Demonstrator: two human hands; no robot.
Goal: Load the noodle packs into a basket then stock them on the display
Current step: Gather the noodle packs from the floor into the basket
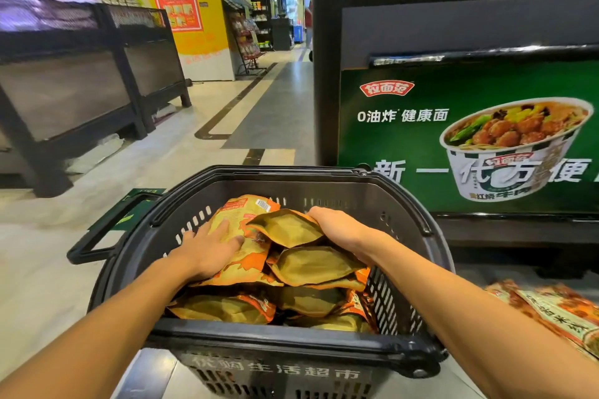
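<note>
On shop floor (58,269): basket (291,338); left hand (207,253) flat on noodle packs (311,266), right hand (337,227) gripping one.

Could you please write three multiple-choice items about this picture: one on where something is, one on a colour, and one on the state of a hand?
1. Where are the noodle packs that both hands reach for?
A. On the floor
B. Inside the black basket
C. On the top shelf

2. What colour is the big advertisement board behind the basket?
A. Green
B. Blue
C. White

3. What is the left hand doing?
A. Hanging idle at the side
B. Lying with straight fingers on a pack
C. Holding the basket handle

Answers:
1 B, the packs are piled within the basket walls.
2 A, the board with the noodle bowl picture is green.
3 B, its fingers lie flat on the top pack, while the right hand has its grip on the edge of another pack.
</note>
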